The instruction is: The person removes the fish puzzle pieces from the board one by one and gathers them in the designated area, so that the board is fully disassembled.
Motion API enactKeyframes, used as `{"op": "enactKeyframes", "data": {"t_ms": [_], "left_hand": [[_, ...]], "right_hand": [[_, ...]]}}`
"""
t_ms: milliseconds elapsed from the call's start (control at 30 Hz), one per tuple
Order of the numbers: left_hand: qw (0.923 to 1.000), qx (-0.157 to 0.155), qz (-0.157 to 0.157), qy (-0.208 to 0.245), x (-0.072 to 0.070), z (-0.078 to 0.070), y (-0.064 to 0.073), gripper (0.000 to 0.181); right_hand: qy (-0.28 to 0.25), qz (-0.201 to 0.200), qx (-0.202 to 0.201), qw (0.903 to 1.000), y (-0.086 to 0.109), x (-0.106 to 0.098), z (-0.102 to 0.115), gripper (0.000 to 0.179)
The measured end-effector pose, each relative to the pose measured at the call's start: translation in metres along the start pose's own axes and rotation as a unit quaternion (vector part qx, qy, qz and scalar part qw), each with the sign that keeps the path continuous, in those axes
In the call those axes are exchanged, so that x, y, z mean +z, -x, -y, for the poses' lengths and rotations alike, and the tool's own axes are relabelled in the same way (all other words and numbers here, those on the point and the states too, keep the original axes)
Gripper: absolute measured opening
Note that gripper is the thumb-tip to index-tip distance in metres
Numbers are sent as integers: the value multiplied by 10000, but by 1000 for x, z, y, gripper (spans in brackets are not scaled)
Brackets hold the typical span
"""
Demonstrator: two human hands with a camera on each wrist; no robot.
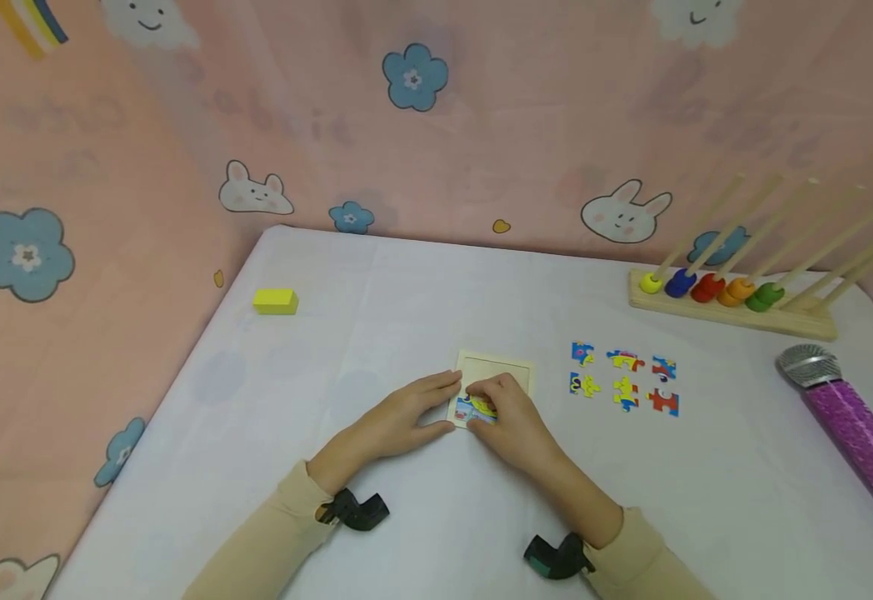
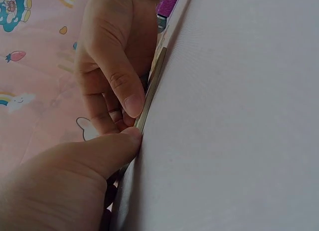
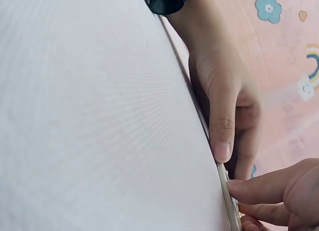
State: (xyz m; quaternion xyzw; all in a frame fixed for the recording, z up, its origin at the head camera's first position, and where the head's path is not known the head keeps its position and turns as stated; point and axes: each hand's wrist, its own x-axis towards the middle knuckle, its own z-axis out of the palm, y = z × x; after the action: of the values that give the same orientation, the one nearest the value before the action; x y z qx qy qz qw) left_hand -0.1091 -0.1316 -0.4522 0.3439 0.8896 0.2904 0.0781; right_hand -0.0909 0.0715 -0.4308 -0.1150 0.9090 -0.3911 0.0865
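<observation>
A shallow wooden puzzle tray point(image 1: 494, 367) lies flat on the white table, with colourful pieces in its lower part. My left hand point(image 1: 399, 417) rests at the tray's left side, fingers and thumb fairly straight and their tips at its edge. Over the lower part of the tray, my right hand point(image 1: 515, 425) pinches a puzzle piece point(image 1: 485, 407) between thumb and bent fingers; most of that piece is hidden. In the left wrist view, the left thumb point(image 2: 117, 146) touches the tray's thin edge point(image 2: 153, 89). Several loose puzzle pieces point(image 1: 624, 392) lie in two rows right of the tray.
A yellow block point(image 1: 276, 302) sits at the back left of the table. At the back right stands a wooden peg rack point(image 1: 732, 313) with coloured beads on slanting rods. A glittery purple microphone point(image 1: 860, 429) lies along the right side. A printed pink cloth point(image 1: 496, 150) hangs behind.
</observation>
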Motion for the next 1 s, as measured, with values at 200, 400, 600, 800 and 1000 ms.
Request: {"op": "enactKeyframes", "data": {"t_ms": [200,400,600,800,1000], "left_hand": [[10000,-3,15,84,0,0,0,58],[10000,71,-59,-7,1,1,0,57],[9999,33,-101,38,1,1,1,57],[10000,-37,-42,55,0,0,1,57],[10000,-45,-11,26,0,-2,1,57]], "right_hand": [[-78,-71,-45,9999,0,0,0,38],[-120,-94,-141,9998,0,0,-1,38],[-158,-110,-125,9997,0,1,-1,39],[-149,-169,-191,9996,2,2,-2,42],[-96,-261,-240,9993,4,2,-2,43]]}}
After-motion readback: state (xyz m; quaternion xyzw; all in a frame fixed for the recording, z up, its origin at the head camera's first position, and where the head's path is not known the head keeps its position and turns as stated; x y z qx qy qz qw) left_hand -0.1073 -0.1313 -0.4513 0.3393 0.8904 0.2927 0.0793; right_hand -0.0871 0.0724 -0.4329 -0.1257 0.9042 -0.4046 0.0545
